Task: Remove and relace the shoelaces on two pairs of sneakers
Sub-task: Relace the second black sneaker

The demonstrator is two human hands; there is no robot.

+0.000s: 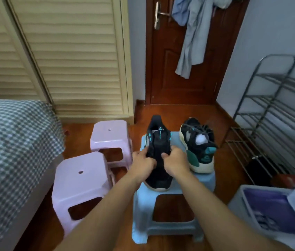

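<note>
A black sneaker (158, 142) with teal accents lies toe toward me on a light blue stool (166, 211). My left hand (143, 163) and my right hand (174, 162) both grip it at the lace area, fingers curled on either side of the tongue. The lace itself is too dark to make out between my fingers. A second black sneaker (200, 147), with a cream sole, a teal heel patch and white stuffing inside, stands on the same stool to the right with its heel toward me.
Two pink stools (81, 182) (110, 134) stand to the left on the wooden floor. A bed with a checked cover (12, 142) is at far left. A metal shoe rack (273, 113) stands at right, a grey bin (269, 211) at lower right, a door (184, 69) behind.
</note>
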